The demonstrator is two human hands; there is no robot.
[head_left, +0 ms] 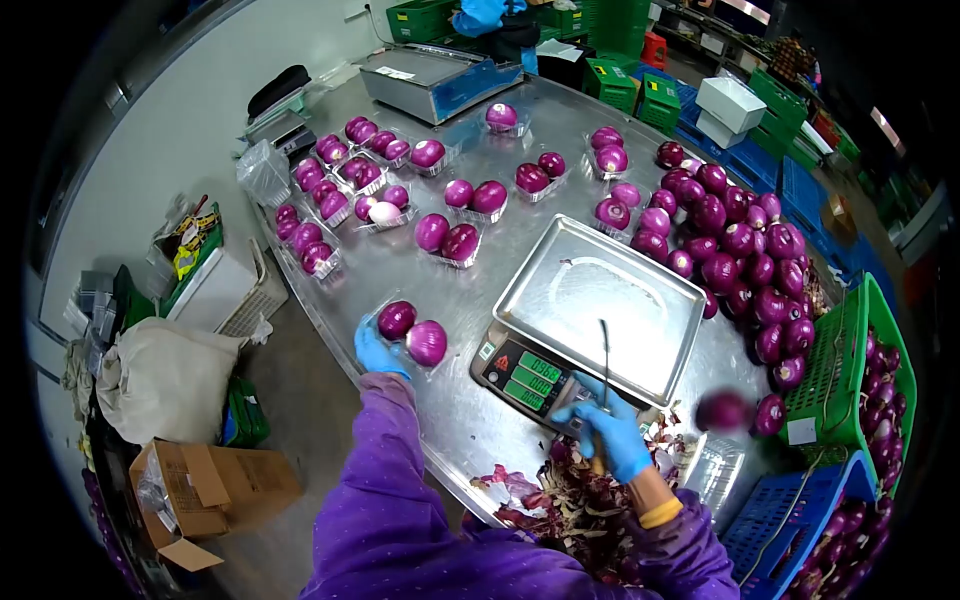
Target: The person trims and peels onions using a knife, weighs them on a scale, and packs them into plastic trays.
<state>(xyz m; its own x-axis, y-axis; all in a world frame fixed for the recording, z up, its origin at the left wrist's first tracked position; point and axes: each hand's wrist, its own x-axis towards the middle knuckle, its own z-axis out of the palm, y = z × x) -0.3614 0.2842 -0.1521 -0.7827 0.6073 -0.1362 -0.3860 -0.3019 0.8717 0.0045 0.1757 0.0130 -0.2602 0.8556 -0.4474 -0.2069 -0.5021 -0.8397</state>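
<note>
My left hand (378, 348), in a blue glove, is closed on the near-left side of a clear plastic tray holding two peeled red onions (427, 342). My gloved right hand (618, 432) is wrapped round a knife (605, 348), its thin blade pointing up and away from me. The fingers of that hand reach over the keypad of a digital scale (515, 372) with lit green digits. On the scale, the metal pan (600, 300) carries nothing. Dry onion skins (570, 505) lie below my right hand.
Several trays of onions (460, 242) stand across the metal table (480, 400). Loose onions (740, 240) are heaped at right, beside a green crate (835, 370) and a blue crate (770, 520). Another scale (440, 85) is at the back. A cardboard box (215, 490) sits at lower left.
</note>
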